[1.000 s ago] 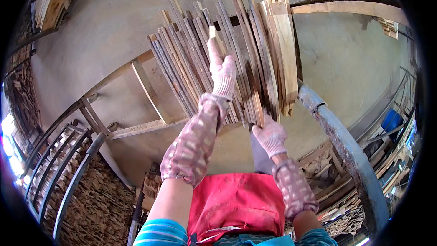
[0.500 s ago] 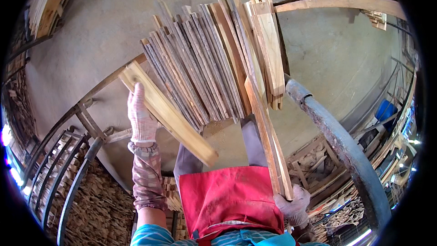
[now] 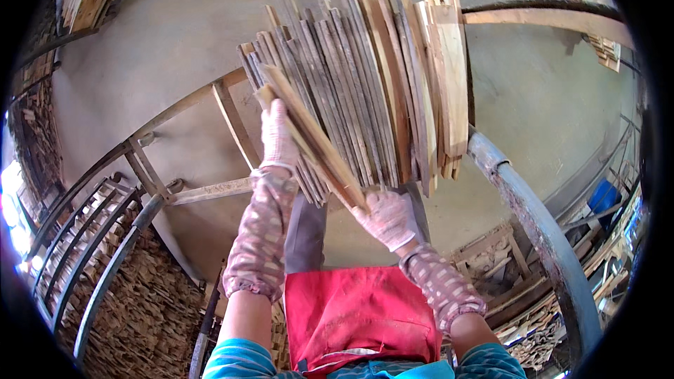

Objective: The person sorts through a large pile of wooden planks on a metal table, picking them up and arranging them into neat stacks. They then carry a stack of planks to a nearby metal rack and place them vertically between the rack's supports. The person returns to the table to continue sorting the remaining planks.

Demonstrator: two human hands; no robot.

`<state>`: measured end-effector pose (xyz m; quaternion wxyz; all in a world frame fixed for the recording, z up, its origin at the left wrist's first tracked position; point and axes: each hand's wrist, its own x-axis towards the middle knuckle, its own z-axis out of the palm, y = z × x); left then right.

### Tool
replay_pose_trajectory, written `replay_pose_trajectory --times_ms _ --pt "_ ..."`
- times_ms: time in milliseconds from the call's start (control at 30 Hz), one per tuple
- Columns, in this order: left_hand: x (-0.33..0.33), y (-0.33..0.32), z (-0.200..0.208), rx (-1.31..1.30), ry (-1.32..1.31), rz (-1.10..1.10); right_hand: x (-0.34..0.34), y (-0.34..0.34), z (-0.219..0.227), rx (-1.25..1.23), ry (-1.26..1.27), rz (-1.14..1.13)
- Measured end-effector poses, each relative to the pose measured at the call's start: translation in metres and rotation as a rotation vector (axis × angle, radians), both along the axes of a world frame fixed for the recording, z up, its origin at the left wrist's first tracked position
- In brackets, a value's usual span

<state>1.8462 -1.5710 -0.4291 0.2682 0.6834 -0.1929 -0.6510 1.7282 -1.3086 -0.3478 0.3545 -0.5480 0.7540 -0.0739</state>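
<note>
Both of my hands wear pale knitted gloves. A light wooden board (image 3: 317,146) slants between them, turned partly on edge, and a second strip seems to lie along it. My left hand (image 3: 279,142) is closed around its upper left end, and my right hand (image 3: 386,219) grips the lower end, near my knees. Just beyond, a row of wooden strips (image 3: 344,91) stands side by side, mostly grey-brown and rough-edged. The held board overlaps the row's left side. At the row's right end sits a bundle of paler, smoother boards (image 3: 455,77).
A curved metal frame (image 3: 523,200) arcs round on the right, and a wooden-looking frame bar (image 3: 203,191) runs on the left. Wood pieces (image 3: 133,288) fill a barred rack at lower left. A blue container (image 3: 602,195) stands far right. My red apron (image 3: 358,309) covers my lap.
My right hand has come up from the lower right to the board's lower end. My left hand has moved right and slightly up, tilting the board onto its edge. The view has shifted slightly.
</note>
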Motion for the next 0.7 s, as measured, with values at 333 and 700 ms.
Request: replay_pose_trajectory --times_ms 333,700 --pt "-0.015 0.009 -0.015 -0.146 -0.183 -0.356 0.024 -0.078 -0.058 0.104 0.081 -0.414" --pt "-0.008 -0.055 -0.047 -0.237 -0.333 -0.568 0.013 -0.077 -0.073 0.267 -0.184 -0.649"
